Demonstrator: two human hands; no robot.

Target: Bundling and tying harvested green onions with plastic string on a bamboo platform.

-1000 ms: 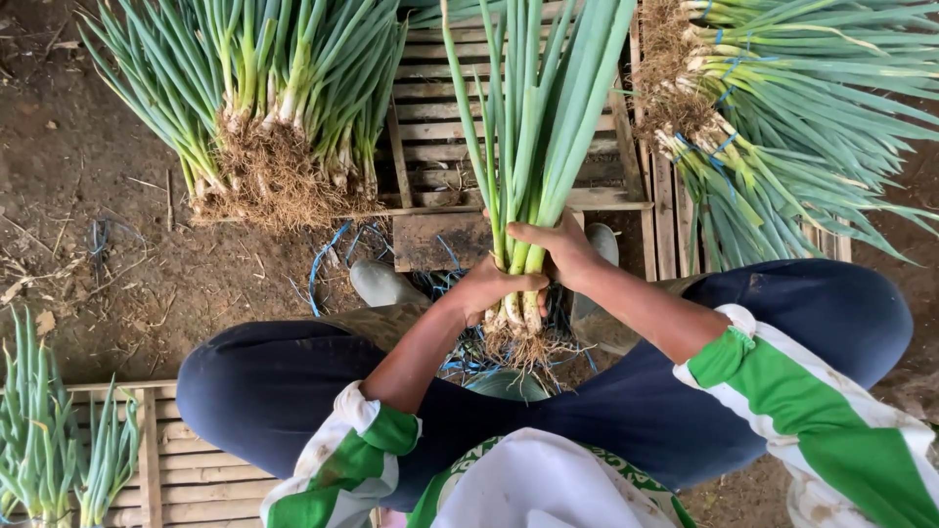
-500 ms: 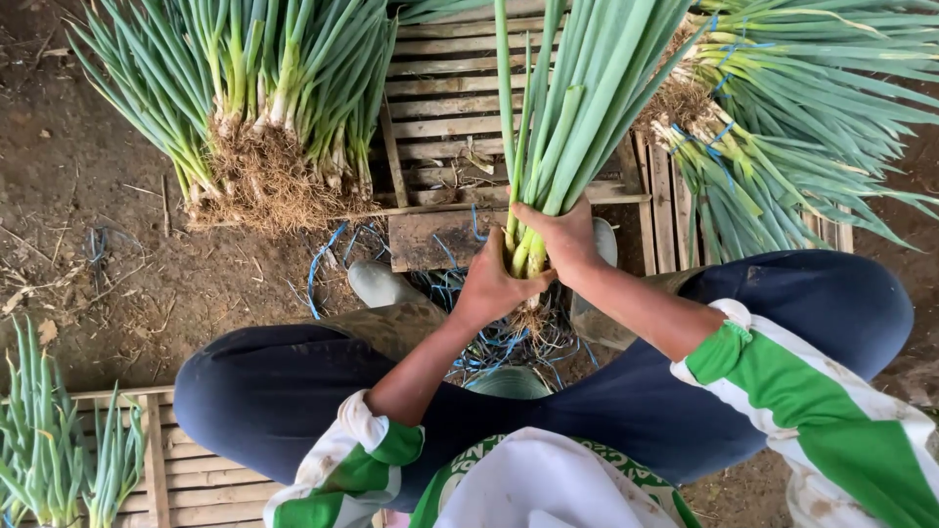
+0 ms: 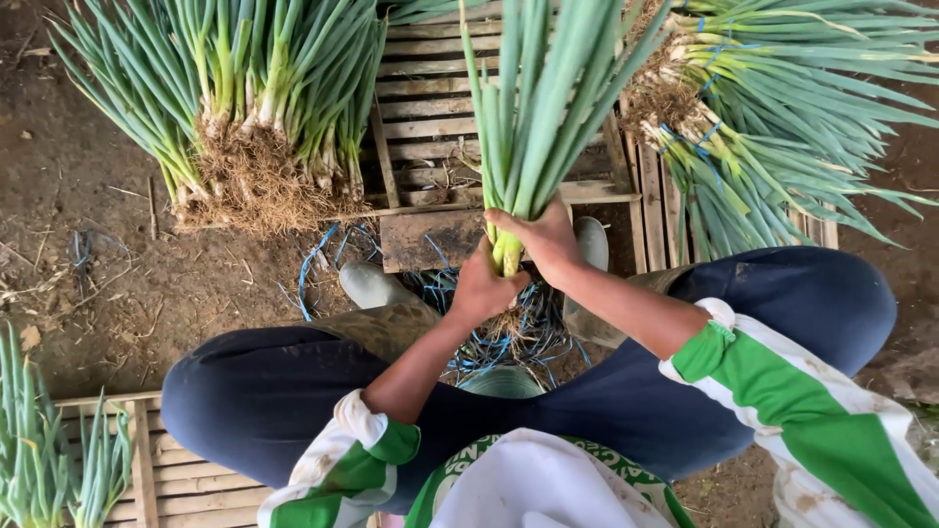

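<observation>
both hands clench one upright green onion bunch (image 3: 536,117) at frame centre: right hand (image 3: 548,240) above, left hand (image 3: 486,286) at the roots.

A bunch of onions (image 3: 543,108) stands between both hands, the right hand (image 3: 546,240) just above the left hand (image 3: 486,286). A rooted pile (image 3: 249,108) lies far left; tied bundles (image 3: 773,117) right; strings (image 3: 509,337) beneath.

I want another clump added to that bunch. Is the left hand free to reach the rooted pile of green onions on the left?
Probably not yet: the left hand grips the held bunch, though nothing blocks the way to the pile.
</observation>
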